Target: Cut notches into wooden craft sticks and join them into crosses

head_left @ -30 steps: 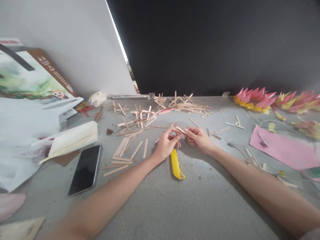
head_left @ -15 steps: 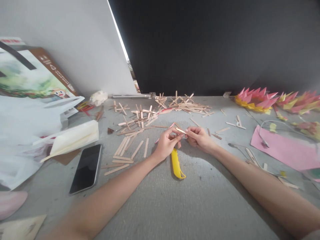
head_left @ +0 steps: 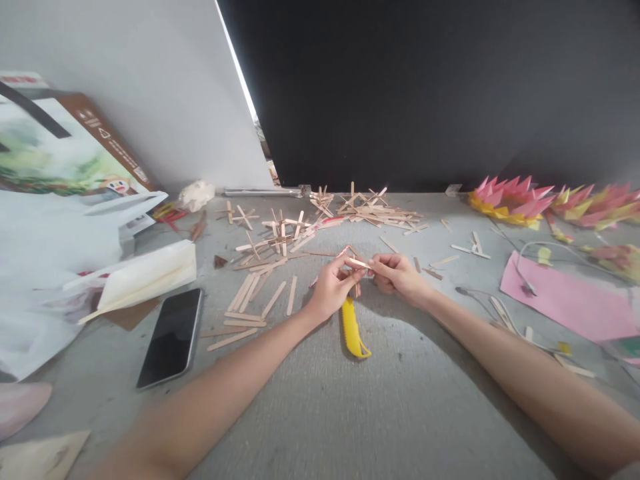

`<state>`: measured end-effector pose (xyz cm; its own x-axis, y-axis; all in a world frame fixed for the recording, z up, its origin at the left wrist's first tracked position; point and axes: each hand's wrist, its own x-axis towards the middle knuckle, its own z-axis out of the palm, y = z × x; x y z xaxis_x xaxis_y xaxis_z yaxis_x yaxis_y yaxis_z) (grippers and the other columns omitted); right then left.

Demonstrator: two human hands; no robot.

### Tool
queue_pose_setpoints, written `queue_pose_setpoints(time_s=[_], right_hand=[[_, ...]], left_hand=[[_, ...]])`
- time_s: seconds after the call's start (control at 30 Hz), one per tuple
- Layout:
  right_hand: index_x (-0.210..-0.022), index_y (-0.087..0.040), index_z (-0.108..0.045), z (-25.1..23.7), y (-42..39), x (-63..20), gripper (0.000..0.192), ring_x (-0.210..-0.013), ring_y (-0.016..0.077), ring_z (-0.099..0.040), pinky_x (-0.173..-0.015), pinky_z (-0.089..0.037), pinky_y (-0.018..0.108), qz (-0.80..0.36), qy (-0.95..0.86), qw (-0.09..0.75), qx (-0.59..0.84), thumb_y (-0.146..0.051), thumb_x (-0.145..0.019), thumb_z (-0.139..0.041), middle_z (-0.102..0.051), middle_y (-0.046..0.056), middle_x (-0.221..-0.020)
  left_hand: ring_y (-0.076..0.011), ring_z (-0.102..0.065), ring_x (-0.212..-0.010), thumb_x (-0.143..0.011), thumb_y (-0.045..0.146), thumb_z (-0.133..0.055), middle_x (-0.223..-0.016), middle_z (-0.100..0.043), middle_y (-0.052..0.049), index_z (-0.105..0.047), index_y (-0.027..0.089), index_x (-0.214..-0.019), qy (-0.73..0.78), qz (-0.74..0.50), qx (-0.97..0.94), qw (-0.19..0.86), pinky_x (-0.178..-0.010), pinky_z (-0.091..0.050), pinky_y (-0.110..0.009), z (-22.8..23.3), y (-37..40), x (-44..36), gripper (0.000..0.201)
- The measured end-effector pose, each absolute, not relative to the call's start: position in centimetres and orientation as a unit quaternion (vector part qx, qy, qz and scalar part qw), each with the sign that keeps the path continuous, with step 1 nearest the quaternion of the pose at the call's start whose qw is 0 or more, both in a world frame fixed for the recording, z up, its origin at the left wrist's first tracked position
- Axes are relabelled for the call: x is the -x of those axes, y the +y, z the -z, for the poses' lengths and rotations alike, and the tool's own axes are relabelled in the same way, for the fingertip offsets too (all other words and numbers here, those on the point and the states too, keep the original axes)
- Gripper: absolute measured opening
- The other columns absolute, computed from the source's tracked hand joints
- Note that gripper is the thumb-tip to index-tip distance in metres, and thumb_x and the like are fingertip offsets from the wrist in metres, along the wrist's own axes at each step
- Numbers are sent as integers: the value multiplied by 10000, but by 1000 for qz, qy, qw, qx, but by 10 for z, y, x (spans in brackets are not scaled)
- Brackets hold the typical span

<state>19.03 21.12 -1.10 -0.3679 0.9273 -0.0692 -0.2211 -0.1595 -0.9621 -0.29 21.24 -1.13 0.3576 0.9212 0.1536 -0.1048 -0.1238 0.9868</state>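
Note:
A short pale wooden craft stick (head_left: 359,264) spans the gap between my two hands. My left hand (head_left: 334,287) pinches its left part between thumb and fingers. The thumb and fingertips of my right hand (head_left: 397,277) close on its right end. Just below my left hand a yellow utility knife (head_left: 354,330) lies on the grey table, its upper end close under the fingers. Loose craft sticks (head_left: 250,291) lie left of my left hand. Behind the hands, more sticks are joined into crossed shapes (head_left: 283,233).
A pile of sticks (head_left: 380,212) lies by the black panel. To the left are a phone (head_left: 170,339), a folded paper (head_left: 155,275) and a plastic bag (head_left: 50,267). On the right are pink-and-yellow paper crowns (head_left: 513,203), pink paper (head_left: 565,300) and a cable (head_left: 493,307).
The craft stick has turned slightly between my fingers and shows a narrower face. Both hands stay in nearly the same place.

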Motion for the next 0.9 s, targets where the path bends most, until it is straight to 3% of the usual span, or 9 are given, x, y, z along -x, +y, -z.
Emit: queue_pose_setpoints(time_s=[0.37,0.5,0.67,0.77,0.9], right_hand=[[-794,-180,-615,13,210,-188,487,-407,52,-233,-418,-166,227,-633,-518,436,376,-634,-883,-768,-334,-108,-473],[-794,-184,-615,11,211,-189,492,-387,51,-225,-409,-156,229,-637,-524,416,384,-644,-867,-775,-333,-110,-456],[-755,-182,-594,19,212,-190,481,-432,52,-212,-436,-161,232,-657,-485,455,354,-597,-864,-809,-322,-105,-494],[-763,-175,-613,23,213,-191,449,-460,56,-191,-452,-150,235,-659,-458,495,332,-557,-875,-820,-284,-107,-525],[-785,-177,-632,22,214,-191,431,-485,62,-187,-464,-155,230,-630,-428,555,334,-546,-858,-843,-249,-107,-559]], left_hand=[[-102,-634,-505,-867,528,-803,-717,-685,9,-638,172,-915,341,-452,-585,580,-513,-492,-214,17,215,5,395],[-103,-648,-518,-866,535,-802,-791,-705,-10,-630,168,-934,338,-449,-589,581,-512,-496,-218,21,217,4,411],[-107,-658,-557,-870,519,-803,-855,-694,-13,-573,185,-985,321,-441,-587,599,-542,-520,-231,21,216,1,421],[-141,-701,-730,-851,474,-832,-1004,-698,-41,-533,218,-1124,318,-460,-583,590,-651,-568,-258,21,214,-1,478],[-199,-669,-1118,-827,387,-862,-1339,-624,-111,-547,244,-1249,361,-515,-599,496,-966,-540,-327,25,218,1,546]])
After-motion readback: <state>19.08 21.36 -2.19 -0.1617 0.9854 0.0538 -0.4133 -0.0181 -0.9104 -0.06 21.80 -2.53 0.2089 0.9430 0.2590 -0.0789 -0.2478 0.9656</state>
